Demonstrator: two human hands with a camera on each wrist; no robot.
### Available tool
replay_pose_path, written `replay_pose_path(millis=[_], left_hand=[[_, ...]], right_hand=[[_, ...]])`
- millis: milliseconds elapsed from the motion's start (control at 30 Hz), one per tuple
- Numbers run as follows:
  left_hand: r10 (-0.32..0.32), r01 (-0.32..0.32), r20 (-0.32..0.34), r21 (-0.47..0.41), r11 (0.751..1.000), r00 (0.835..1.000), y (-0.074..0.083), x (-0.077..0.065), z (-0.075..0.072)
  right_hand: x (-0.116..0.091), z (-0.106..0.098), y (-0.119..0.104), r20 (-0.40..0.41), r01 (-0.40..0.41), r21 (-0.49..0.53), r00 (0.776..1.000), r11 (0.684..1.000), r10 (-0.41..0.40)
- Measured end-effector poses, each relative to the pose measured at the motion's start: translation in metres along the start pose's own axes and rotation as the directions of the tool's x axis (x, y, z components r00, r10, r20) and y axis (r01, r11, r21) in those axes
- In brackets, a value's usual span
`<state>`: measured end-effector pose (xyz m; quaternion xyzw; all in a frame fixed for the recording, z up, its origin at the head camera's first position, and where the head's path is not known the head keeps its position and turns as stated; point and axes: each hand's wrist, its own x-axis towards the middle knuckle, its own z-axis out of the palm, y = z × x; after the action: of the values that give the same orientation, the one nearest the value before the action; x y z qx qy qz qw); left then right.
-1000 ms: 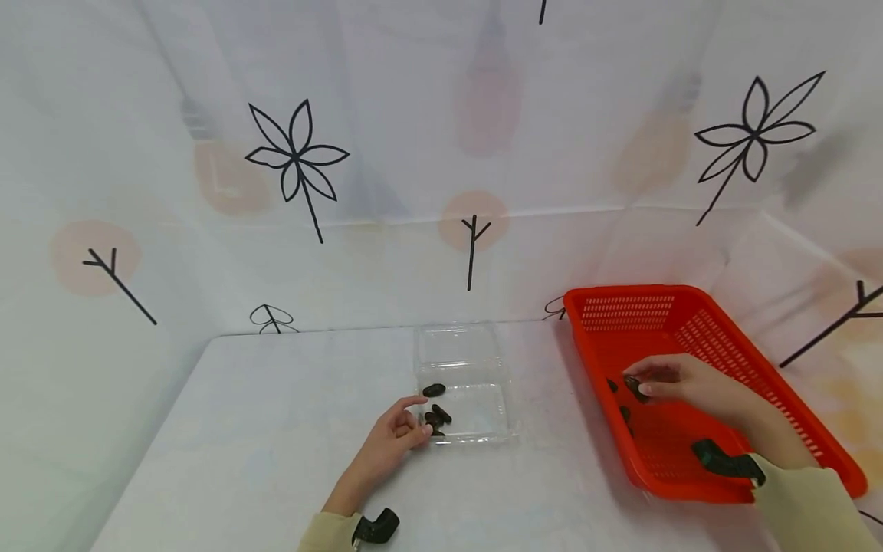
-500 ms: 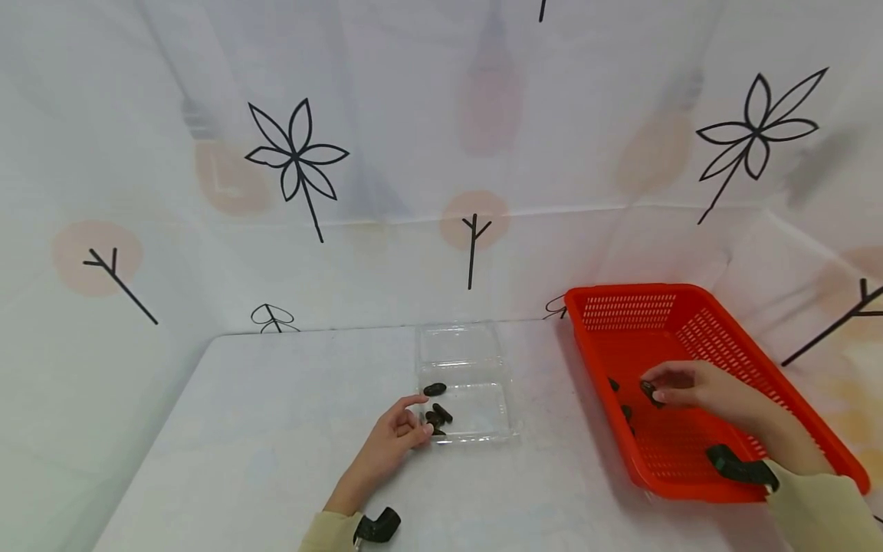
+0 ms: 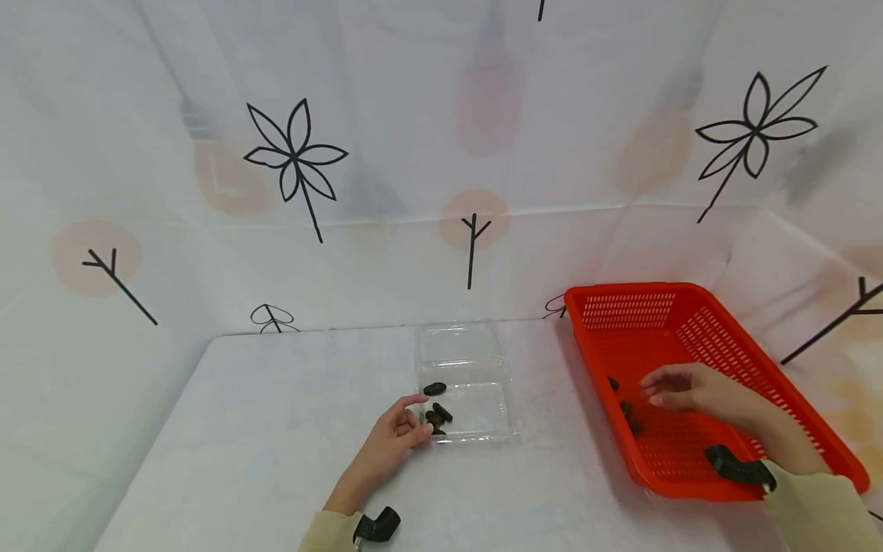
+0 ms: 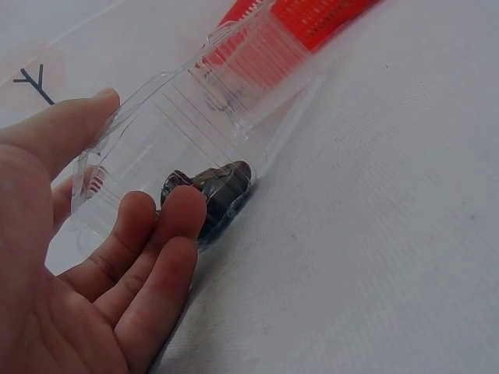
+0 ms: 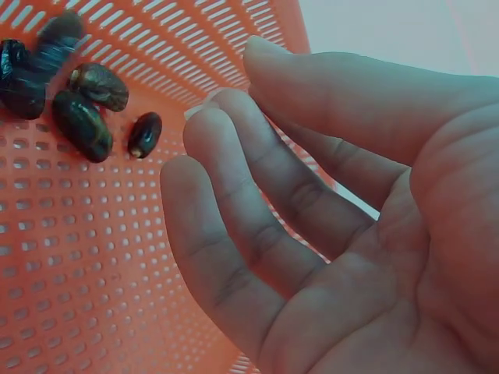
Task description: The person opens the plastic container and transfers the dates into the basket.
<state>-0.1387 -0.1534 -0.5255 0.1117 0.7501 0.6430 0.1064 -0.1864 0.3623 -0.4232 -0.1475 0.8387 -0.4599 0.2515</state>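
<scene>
My left hand (image 3: 389, 438) grips the left front corner of a hinged clear plastic box (image 3: 479, 408); its thumb is at the rim and the other fingers bend against the wall. Inside that corner lie several dark, glossy oval pieces (image 3: 434, 389) that look like dates. Over the red plastic basket (image 3: 690, 475), my right hand (image 3: 697, 392) hovers with nothing in it, fingers loosely bent and thumb apart. Below it, along the basket's left side, are more date-like pieces (image 5: 82, 125), brown-black and shiny; one blurred piece (image 5: 58, 35) sits at the upper left of the right wrist view.
The box's lid (image 3: 458, 343) lies folded back toward the rear cloth wall. A white cloth (image 3: 276, 429) covers the table, and printed cloth (image 3: 414, 153) hangs behind it. The basket's slotted walls rise around my right hand.
My right hand shifted slightly right, then let go of the dark date-like piece it was pinching. A blurred dark piece now shows lower in the basket. The left hand has stayed put.
</scene>
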Motion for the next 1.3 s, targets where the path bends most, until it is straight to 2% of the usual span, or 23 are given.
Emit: replay_pose_path(millis=[233, 400, 633, 733, 967, 1067, 1300], left_hand=[[-0.013, 0.013, -0.002, 0.003, 1.0, 1.0, 0.001, 0.0, 0.0], [-0.018, 0.018, -0.002, -0.012, 1.0, 1.0, 0.0, 0.0, 0.001], [0.003, -0.003, 0.006, -0.032, 0.999, 1.0, 0.023, -0.008, 0.002], [-0.002, 0.002, 0.009, -0.027, 1.0, 1.0, 0.027, -0.009, 0.002], [-0.022, 0.022, -0.001, -0.011, 1.0, 1.0, 0.003, -0.001, 0.001], [-0.018, 0.018, -0.001, -0.011, 1.0, 1.0, 0.0, 0.0, 0.0], [0.002, -0.002, 0.004, -0.014, 1.0, 1.0, -0.001, -0.001, -0.001]], right_hand=[[-0.003, 0.001, -0.007, -0.029, -0.027, -0.004, 0.999, 1.0, 0.027], [-0.005, 0.002, -0.015, -0.046, -0.003, 0.009, 0.999, 1.0, 0.003], [-0.006, 0.01, -0.03, -0.085, 0.04, 0.003, 0.996, 0.999, -0.04], [-0.003, 0.017, -0.038, -0.112, 0.07, -0.016, 0.991, 0.997, -0.071], [0.006, 0.033, -0.056, -0.113, 0.171, -0.007, 0.979, 0.985, -0.17], [0.009, 0.04, -0.062, -0.124, 0.196, -0.013, 0.973, 0.981, -0.196], [0.019, 0.053, -0.075, -0.164, 0.148, -0.081, 0.973, 0.986, -0.16]])
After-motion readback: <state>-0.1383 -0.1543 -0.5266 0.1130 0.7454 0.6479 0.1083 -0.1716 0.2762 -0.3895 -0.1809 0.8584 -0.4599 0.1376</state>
